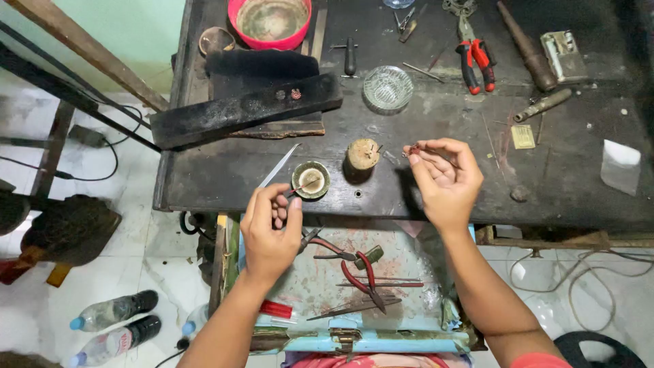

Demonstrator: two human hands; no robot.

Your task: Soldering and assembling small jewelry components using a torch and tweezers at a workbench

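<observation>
Nearest, red-handled pliers [351, 262] lie in the tray. Left hand [271, 228] grips tweezers [278, 167] and a stick over the paste dish [311, 179]; right hand [446, 178] pinches a tiny red piece [413, 148], easily dropped among clutter.

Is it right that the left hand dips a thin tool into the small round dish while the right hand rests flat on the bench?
Not quite. In the head view the right hand is raised, pinching a tiny piece. The left hand does dip a thin tool into the dish.

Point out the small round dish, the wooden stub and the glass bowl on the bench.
small round dish [311, 180], head view, pale centre.
wooden stub [362, 154], head view, flat top.
glass bowl [387, 88], head view, ribbed middle.
</observation>
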